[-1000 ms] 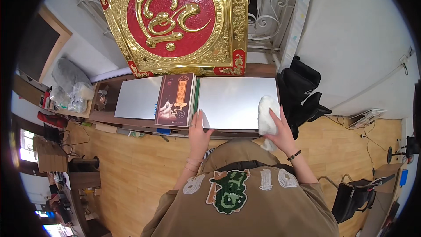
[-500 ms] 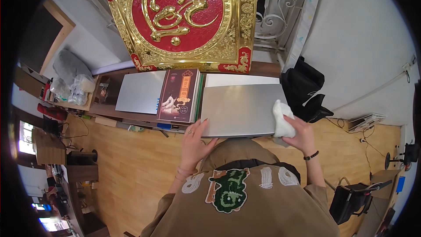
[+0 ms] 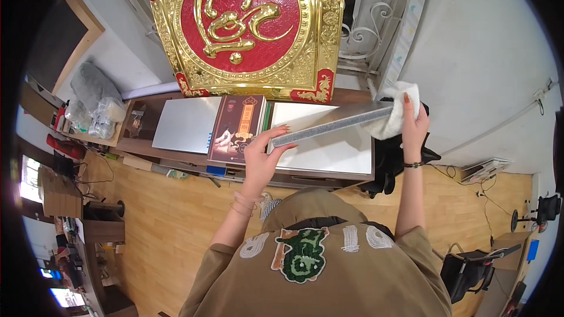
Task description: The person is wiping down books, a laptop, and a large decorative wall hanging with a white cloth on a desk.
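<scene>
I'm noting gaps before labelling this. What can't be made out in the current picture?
In the head view:
- Gray panel, broad faces: mostly lost, seen nearly edge-on.
- Its right end: covered by the white cloth in the right hand.
- Red-and-gold plaque, top: cut off by the upper edge.
- Bright screen, lower left: content too small and glaring.

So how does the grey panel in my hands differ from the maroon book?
The grey panel is held up, tilted, its narrow edge showing; the maroon book lies flat, cover up. The panel's visible edge is plain, while the book's cover is illustrated. Both have straight edges.
</scene>
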Demonstrator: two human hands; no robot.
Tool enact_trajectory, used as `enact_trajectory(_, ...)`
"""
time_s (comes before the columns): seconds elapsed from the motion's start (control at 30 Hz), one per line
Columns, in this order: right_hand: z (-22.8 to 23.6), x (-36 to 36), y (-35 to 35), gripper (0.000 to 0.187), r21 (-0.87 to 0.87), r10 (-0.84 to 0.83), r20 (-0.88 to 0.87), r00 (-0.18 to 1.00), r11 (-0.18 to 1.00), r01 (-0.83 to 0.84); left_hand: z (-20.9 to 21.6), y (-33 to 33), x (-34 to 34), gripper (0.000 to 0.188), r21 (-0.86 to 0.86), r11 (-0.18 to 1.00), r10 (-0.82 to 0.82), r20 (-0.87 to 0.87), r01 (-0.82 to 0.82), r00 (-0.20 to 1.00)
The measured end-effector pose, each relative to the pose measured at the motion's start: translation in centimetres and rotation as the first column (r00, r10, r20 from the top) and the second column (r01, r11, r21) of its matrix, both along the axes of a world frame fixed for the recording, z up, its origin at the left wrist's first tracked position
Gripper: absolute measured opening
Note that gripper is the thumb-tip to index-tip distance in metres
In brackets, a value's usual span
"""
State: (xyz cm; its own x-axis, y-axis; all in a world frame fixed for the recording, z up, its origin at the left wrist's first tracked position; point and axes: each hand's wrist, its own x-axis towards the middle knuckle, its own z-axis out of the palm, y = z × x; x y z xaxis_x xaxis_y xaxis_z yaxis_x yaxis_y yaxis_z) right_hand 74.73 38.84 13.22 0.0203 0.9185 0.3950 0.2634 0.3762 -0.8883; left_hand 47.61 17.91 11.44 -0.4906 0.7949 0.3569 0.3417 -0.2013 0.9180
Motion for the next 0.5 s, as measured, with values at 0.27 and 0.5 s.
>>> enact_trajectory(0.27, 0.1, -4.6, -1.6, 0.029, 0.156, -0.093, -0.508, 0.856, 0.968, 0.198, 2.1, 0.5, -0.2, 0.016, -0.038, 0.998, -0.053, 0.086, 0.056, 0.995)
enact_trajectory(0.5, -3.9, -11.9, -1.4, 0.041, 0.151, -0.020, -0.382, 0.924, 0.985, 0.084, 1.6, 0.8, -2.2, 0.023, 0.050, 0.992, -0.125, 0.230, 0.116, 0.965)
